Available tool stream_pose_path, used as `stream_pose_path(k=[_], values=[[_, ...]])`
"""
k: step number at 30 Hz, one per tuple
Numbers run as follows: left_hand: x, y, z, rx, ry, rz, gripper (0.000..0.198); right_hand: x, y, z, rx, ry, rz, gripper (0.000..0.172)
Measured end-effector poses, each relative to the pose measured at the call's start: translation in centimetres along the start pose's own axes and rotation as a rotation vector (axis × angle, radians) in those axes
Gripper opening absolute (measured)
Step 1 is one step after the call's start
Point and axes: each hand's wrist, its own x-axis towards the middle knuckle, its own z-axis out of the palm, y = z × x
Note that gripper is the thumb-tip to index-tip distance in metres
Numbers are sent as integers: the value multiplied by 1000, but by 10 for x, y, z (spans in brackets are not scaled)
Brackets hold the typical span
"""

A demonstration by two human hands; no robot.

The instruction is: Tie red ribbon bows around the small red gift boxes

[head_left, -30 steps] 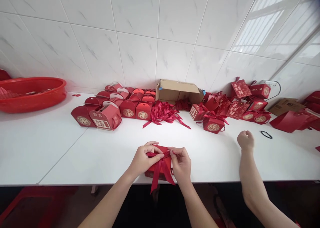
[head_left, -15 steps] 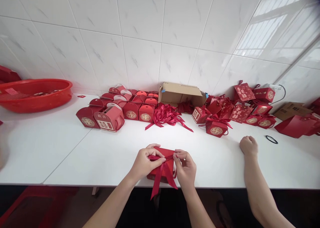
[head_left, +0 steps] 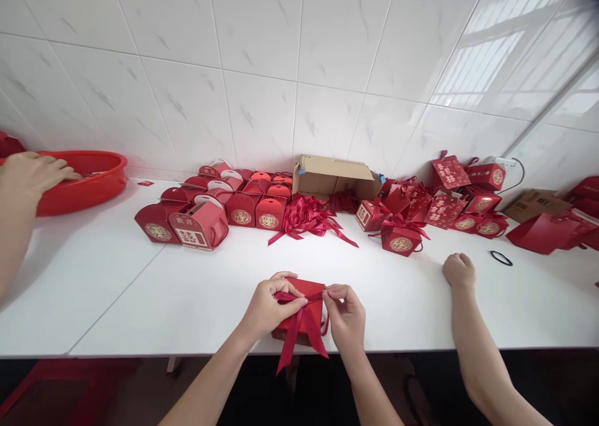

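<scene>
Pinching one ribbon (head_left: 302, 319): left hand (head_left: 266, 307), right hand (head_left: 349, 317).

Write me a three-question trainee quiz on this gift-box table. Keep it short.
1. True or false: the left hand and the right hand both pinch the red ribbon on a red gift box at the front edge of the table.
2. What lies just in front of the open cardboard box? A: a heap of loose red ribbons. B: scissors. C: a tape roll.
3. Fill in: the co-worker's hand at far left is at the rim of a red plastic ____.

Key: 1 true. 2 A. 3 basin.
</scene>
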Motion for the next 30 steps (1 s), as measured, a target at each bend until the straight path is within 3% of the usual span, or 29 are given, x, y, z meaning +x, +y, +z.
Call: stream_pose_path(k=[5,9,13,14,17,18,19,22,26,28,30], values=[[1,-3,1,-25,0,39,13,2,7,-7,34,-94,36,13],[4,-5,4,-54,9,6,18,7,13,-17,103,-163,148,20],[6,-5,6,-76,12,-6,27,12,18,-30,185,-318,205,19],[7,-6,7,-73,22,0,28,12,20,-33,201,-385,189,31],[10,-7,10,-62,51,28,30,5,24,-40,125,-609,152,113],[11,-8,12,-63,53,37,31,1,26,-41,61,-649,163,129],[13,-9,15,-65,51,42,30,-2,27,-42,-6,-656,187,133],[20,-10,23,-72,91,56,17,-5,29,-46,-140,-557,237,117],[23,-22,31,-150,212,72,72,17,30,-62,-284,-391,200,101],[19,-35,32,-136,214,20,74,41,31,-76,-368,-258,173,91],[12,-51,34,-50,185,-63,64,71,35,-93,-488,-123,125,83]])
